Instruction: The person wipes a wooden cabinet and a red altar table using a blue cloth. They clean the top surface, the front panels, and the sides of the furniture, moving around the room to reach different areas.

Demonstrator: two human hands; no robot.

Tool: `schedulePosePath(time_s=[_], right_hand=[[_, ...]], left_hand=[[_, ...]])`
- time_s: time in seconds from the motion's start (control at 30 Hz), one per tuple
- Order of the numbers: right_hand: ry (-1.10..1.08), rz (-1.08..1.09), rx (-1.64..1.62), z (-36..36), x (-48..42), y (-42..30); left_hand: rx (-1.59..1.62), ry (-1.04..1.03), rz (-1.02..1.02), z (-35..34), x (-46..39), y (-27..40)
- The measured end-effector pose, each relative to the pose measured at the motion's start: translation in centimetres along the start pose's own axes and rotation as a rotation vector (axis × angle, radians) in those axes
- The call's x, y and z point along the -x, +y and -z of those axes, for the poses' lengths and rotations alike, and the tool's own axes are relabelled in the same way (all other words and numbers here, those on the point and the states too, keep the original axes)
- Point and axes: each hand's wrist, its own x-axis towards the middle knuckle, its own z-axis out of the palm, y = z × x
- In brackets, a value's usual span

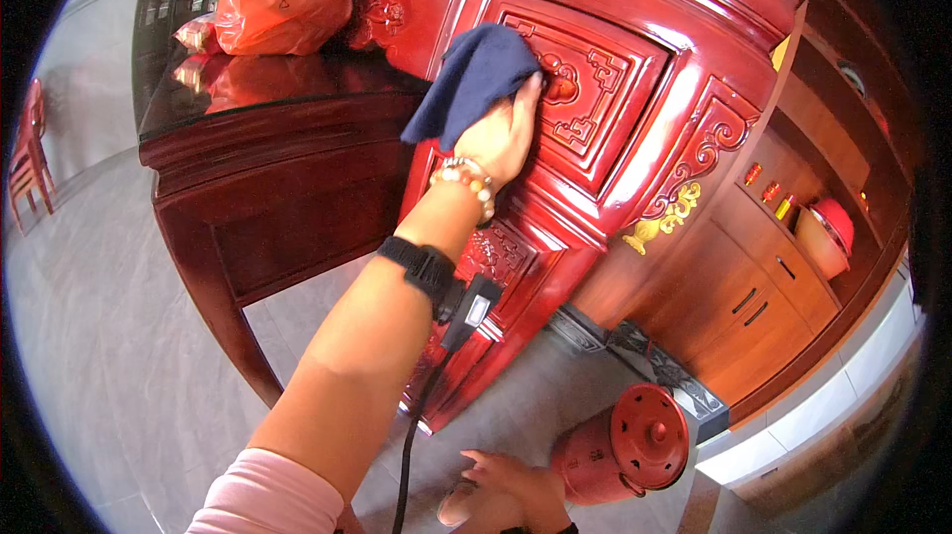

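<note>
With my left hand [500, 134] I hold a dark blue cloth [476, 76] against the glossy red carved wooden panel [595, 62] of a cabinet-like piece of furniture. The cloth hangs over my fingers and hides most of them; it lies just left of the panel's raised carved centre. A beaded bracelet and a black strap with a device and cable are on this arm. Low in the view, my right hand [506, 493] is over the grey floor, beside a red lidded metal bucket [595, 452]. Its fingers are apart and nothing shows in them.
A tied red plastic bag [286, 6] rests on the dark wooden tabletop [357, 80] at upper left. To the right stands a brown wooden cabinet [751, 303], with a red-topped container [824, 236] on its shelf. Stacked chairs [31, 155] stand at far left. A black cable [407, 452] hangs below my left arm.
</note>
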Motion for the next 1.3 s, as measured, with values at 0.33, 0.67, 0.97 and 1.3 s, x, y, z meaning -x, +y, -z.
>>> schedulePosePath(time_s=[0.33,0.67,0.97,1.3], right_hand=[[-0.074,0.120,-0.181,-4.7,-2.4,6.3],[-0.090,0.017,-0.161,0.7,-0.9,0.3],[-0.119,0.066,-0.221,1.1,-0.5,-0.4],[0.000,0.080,-0.150,-0.7,0.2,0.6]], left_hand=[[-0.072,-0.026,-0.243,0.8,4.5,-0.1],[0.058,-0.225,-0.167,1.0,4.0,2.2],[-0.139,-0.069,-0.399,0.3,2.7,0.0],[-0.057,-0.031,0.129,-1.9,4.3,5.3]])
